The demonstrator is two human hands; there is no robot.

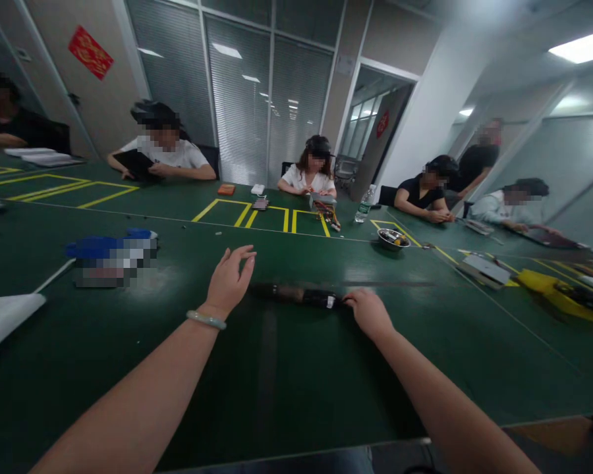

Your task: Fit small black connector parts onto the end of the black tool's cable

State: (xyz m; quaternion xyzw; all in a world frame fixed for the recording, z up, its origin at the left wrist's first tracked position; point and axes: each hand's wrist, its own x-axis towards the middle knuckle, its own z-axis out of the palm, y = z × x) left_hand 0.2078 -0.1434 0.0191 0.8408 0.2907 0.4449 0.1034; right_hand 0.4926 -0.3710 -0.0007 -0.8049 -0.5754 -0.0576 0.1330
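A long dark umbrella-like object (pixel 319 297) with a small white label lies crosswise on the green table (pixel 296 388). At its right end my right hand (pixel 370 313) has its fingers closed on the thin black tip or strap. My left hand (pixel 231 280), with a pale bangle at the wrist, is raised near the object's blurred left end. Its fingers are apart and hold nothing.
A blue and white item (pixel 113 253) and a white sheet-like thing (pixel 10 319) are at the left. Farther off are a metal bowl (pixel 394 239), a water bottle (pixel 364 205), a white box (pixel 484 270) and a yellow bag (pixel 558 295). Several people sit across the table.
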